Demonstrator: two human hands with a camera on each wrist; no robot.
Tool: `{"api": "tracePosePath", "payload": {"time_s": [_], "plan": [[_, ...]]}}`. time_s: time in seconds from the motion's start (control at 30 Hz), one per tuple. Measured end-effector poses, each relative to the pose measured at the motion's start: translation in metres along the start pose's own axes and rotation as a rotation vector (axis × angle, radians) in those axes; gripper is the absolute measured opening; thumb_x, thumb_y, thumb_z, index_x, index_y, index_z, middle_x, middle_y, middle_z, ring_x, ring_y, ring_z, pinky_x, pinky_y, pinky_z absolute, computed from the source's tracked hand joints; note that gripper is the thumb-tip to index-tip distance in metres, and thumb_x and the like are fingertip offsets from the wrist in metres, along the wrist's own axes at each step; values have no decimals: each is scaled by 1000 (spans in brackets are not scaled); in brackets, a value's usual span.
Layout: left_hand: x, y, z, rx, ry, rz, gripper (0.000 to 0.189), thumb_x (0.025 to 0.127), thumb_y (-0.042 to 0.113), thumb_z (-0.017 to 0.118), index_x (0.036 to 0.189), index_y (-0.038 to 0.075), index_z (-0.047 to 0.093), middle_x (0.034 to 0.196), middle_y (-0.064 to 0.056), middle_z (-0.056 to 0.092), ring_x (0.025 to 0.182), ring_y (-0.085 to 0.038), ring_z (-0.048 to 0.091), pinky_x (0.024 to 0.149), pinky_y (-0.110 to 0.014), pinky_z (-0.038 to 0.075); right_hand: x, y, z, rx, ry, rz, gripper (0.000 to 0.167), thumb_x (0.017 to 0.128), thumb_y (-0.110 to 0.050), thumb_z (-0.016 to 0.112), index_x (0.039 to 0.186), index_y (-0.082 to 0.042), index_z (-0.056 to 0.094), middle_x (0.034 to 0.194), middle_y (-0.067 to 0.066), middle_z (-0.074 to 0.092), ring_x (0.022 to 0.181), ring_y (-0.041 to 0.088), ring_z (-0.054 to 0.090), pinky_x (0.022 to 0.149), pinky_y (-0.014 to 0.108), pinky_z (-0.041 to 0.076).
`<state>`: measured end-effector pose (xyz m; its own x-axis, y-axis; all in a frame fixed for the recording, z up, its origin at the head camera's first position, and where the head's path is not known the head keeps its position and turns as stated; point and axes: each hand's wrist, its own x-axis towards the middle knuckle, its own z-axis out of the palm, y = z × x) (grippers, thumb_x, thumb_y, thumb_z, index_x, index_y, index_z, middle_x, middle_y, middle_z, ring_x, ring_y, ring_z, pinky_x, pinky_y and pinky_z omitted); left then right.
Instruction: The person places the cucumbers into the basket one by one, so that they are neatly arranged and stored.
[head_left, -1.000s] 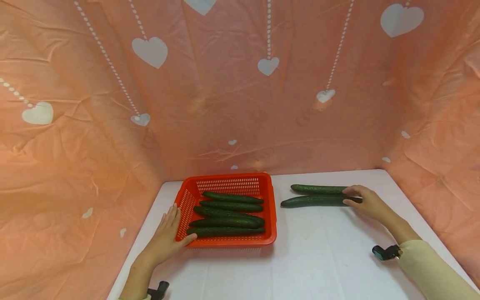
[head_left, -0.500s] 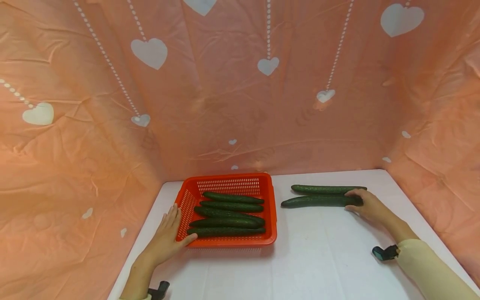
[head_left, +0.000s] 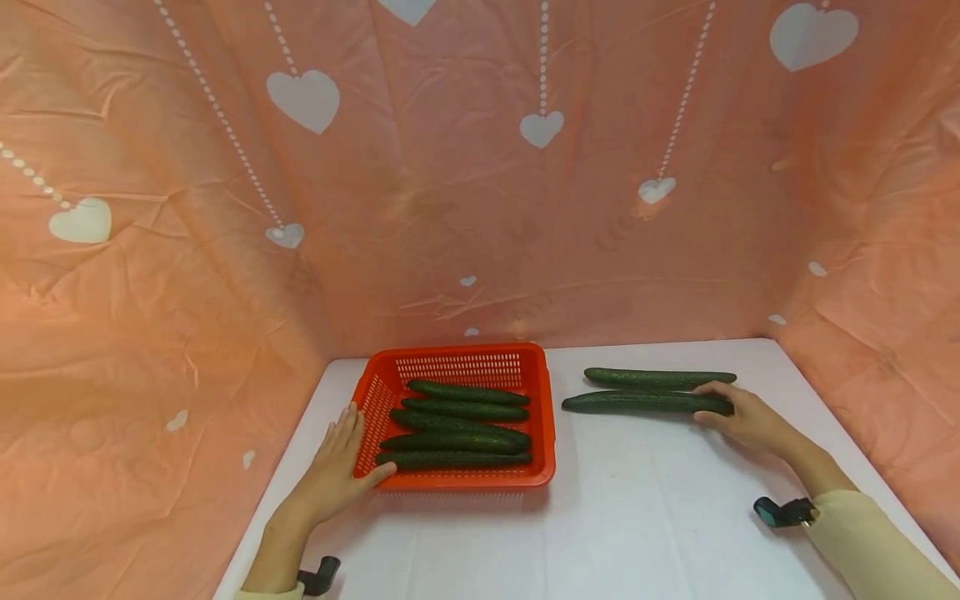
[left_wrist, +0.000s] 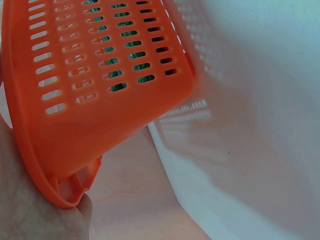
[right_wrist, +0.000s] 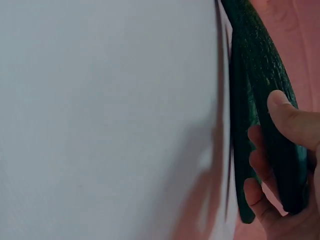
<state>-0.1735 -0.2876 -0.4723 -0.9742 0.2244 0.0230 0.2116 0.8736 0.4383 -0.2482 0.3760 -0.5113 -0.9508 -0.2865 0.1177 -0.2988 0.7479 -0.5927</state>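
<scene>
In the head view my right hand (head_left: 753, 423) grips the right end of the nearer of two dark green cucumbers on the table, the front cucumber (head_left: 637, 403). The right wrist view shows the thumb on one side of this cucumber (right_wrist: 265, 70) and the fingers on the other. The back cucumber (head_left: 652, 378) lies just behind it, nearly parallel. At the left, my left hand (head_left: 330, 479) rests on the left side of a red plastic basket (head_left: 465, 480), fingers extended along the rim and thumb over the front corner. Several cucumbers (head_left: 465, 410) lie side by side inside the basket.
A white cloth covers the table (head_left: 600, 533). An orange curtain (head_left: 480, 208) with white hearts encloses the back and both sides. Small dark wrist devices (head_left: 783, 512) are worn on both arms.
My right hand has shifted slightly right, and the front cucumber's gripped end has moved a little with it. The left hand and basket stay put; the head view has shifted slightly.
</scene>
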Motion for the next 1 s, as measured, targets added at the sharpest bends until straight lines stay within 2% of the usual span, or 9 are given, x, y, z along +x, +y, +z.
{"api": "tracePosePath", "payload": {"time_s": [0.17, 0.3, 0.37, 0.43, 0.53, 0.63, 0.87, 0.93, 1.0], "plan": [[0, -2, 2, 8, -6, -4, 115, 98, 64, 68, 167, -10, 14, 178, -25, -3, 165, -45, -3, 133, -58, -1, -4, -7, -5, -5, 59, -52, 39, 99, -21, 79, 132, -3, 67, 132, 33, 66, 122, 56, 61, 97, 70, 50], [-1, -1, 1, 11, -4, -1, 114, 98, 64, 68, 167, -10, 15, 178, -26, -2, 164, -46, -2, 132, -62, 2, -9, -9, -10, -41, 129, -91, 38, 96, -18, 83, 130, -7, 69, 130, 27, 70, 117, 45, 64, 92, 42, 54], [-2, 0, 0, 8, 2, 6, 114, 98, 63, 68, 167, -11, 15, 178, -27, -1, 164, -46, -1, 132, -63, 4, -11, -10, -13, -51, 158, -102, 37, 95, -17, 84, 129, -9, 70, 129, 23, 71, 118, 35, 63, 89, 29, 51], [-2, 0, -1, 9, 4, 9, 114, 98, 63, 68, 167, -11, 15, 177, -27, -1, 164, -47, -1, 132, -64, 4, -12, -11, -17, -43, 180, -106, 37, 94, -16, 84, 129, -10, 71, 129, 21, 72, 118, 20, 62, 87, 22, 49], [-2, 0, -1, 10, 3, 7, 114, 98, 63, 68, 167, -11, 15, 178, -27, -1, 164, -47, -2, 132, -64, 4, -12, -15, -22, -27, 210, -110, 38, 94, -15, 85, 128, -9, 71, 125, 19, 73, 110, -3, 56, 84, 16, 47], [-1, 0, 0, 18, -3, 1, 114, 98, 64, 68, 167, -10, 15, 178, -25, -2, 165, -45, -3, 132, -63, 3, -11, -20, -27, 0, 238, -109, 37, 94, -14, 85, 128, -8, 71, 119, 17, 73, 101, -13, 49, 80, 11, 43], [0, 1, 0, 15, 7, 15, 115, 98, 64, 68, 167, -10, 15, 178, -26, 0, 165, -46, -2, 132, -63, 4, -5, -43, -33, 46, 269, -94, 37, 98, -20, 81, 132, -11, 70, 121, 1, 70, 103, -19, 48, 81, 10, 43], [-1, 1, -1, 15, 9, 14, 114, 98, 64, 68, 167, -10, 15, 178, -26, 0, 165, -46, -2, 132, -63, 4, 0, -51, -32, 58, 268, -97, 37, 99, -20, 81, 133, -12, 70, 124, 4, 71, 106, -19, 48, 83, 16, 46], [-1, 1, -1, 16, 13, 14, 114, 98, 64, 68, 167, -10, 15, 178, -27, 0, 164, -46, -1, 132, -64, 5, 5, -59, -29, 84, 259, -107, 38, 99, -19, 80, 135, -11, 69, 129, 12, 70, 111, -19, 46, 92, 29, 52]]}}
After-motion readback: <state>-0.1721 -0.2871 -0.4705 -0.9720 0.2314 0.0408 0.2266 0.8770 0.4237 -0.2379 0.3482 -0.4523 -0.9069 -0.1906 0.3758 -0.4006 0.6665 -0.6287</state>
